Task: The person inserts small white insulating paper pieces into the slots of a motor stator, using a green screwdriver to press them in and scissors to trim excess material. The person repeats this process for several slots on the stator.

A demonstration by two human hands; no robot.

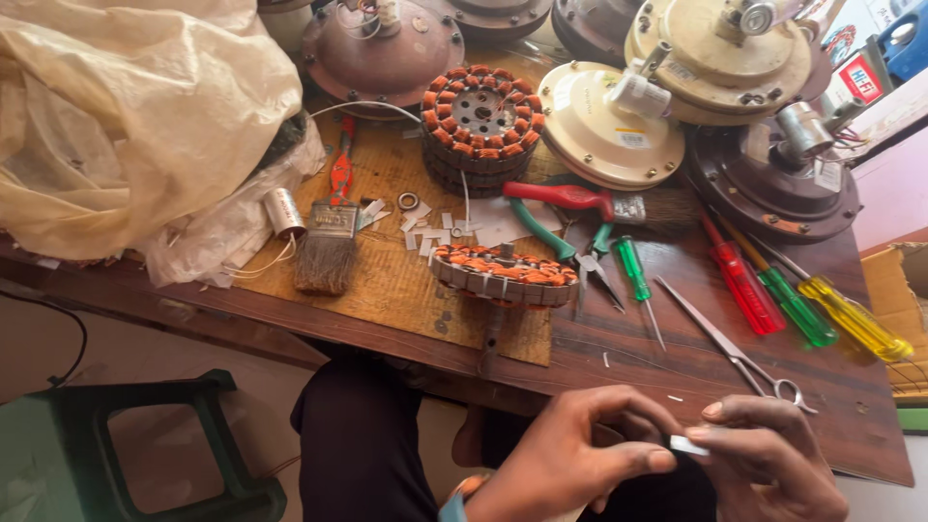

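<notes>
Down at the lower right of the frame: pinched a small white strip (688, 446) between thumb and forefinger of the left hand (570, 459), other fingers curled nearly closed. Met from the right by the right hand (768, 464), also drawn in to a fingertip grip on the strip's far end. Held off the bench and over the lap, likely for a close look and free play of the fingers. Just above, at mid-frame, left a copper-wound stator (503, 275) flat on the mat near the bench edge (387, 343), within easy reach, with loose white paper slips (435, 227) scattered behind it. Parked scissors (735, 348) just beyond the right hand, handles toward it, probably for a quick grab. Lined up red, green and yellow screwdrivers (797, 304) along the right. Crowded the upper frame with fan motor housings (609, 126) and the upper left with a plastic bag (126, 116). Little open room beyond the strip of bare wood in front of the hands.
</notes>
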